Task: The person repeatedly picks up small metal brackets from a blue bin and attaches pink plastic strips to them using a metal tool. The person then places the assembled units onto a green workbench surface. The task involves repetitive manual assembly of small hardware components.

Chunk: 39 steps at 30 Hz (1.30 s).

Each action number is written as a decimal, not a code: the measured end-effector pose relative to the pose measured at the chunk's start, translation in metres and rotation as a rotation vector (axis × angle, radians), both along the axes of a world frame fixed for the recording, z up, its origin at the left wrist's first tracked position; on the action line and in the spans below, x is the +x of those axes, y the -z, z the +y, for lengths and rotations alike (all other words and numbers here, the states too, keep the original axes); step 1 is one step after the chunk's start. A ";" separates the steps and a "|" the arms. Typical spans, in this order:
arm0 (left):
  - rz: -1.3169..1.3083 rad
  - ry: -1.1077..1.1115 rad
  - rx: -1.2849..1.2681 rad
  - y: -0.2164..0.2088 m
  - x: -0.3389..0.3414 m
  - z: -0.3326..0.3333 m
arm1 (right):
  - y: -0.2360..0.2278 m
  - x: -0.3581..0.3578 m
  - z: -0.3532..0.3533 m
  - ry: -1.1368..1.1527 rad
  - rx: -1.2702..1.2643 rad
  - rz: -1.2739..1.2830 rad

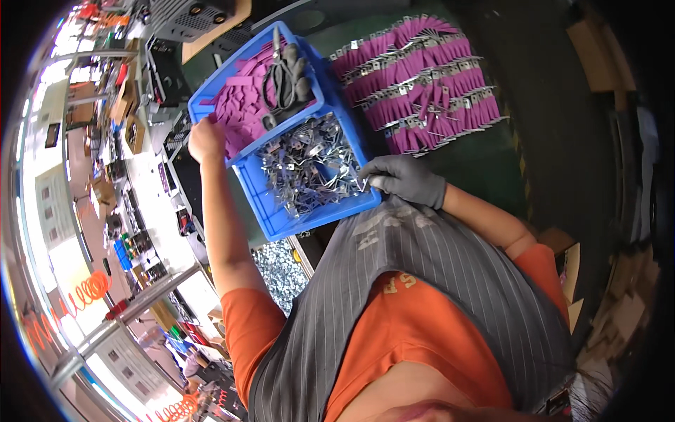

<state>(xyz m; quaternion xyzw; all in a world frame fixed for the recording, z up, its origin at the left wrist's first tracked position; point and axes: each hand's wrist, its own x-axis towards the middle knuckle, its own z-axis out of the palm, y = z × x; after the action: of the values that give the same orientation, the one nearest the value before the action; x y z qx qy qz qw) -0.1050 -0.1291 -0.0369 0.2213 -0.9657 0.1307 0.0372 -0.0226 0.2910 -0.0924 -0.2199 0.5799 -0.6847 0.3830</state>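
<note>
Head view: strips (242,105), likely light, bendy, best held endwise, are heaped in the rear bin (313,76); whether anything is pinched by fingers of the left hand (207,142) or right hand (411,181) cannot be told.

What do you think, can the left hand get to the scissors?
Probably yes: the left hand is at the rim of the blue bin, with only pink strips between it and the black-handled scissors.

Two blue bins (254,184), one pair of scissors (278,55), two hands (208,143)
</note>
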 end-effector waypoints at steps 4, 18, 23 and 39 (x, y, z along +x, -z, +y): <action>0.332 0.066 0.668 -0.018 0.025 0.007 | -0.003 -0.002 0.001 0.053 -0.042 -0.023; 0.349 0.398 1.163 -0.023 0.109 0.204 | -0.081 -0.028 0.037 0.263 -0.178 -0.087; 0.311 0.268 1.361 -0.011 0.112 0.206 | -0.091 -0.020 0.029 0.274 -0.362 0.039; 0.052 0.786 1.133 -0.033 0.115 0.218 | -0.082 -0.036 0.034 0.100 -0.058 -0.049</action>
<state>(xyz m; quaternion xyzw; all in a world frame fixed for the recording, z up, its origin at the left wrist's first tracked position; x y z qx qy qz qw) 0.0100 0.0884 -0.0036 -0.1568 -0.8925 -0.4227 -0.0163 -0.0591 0.3245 -0.0105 -0.1847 0.5604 -0.7248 0.3556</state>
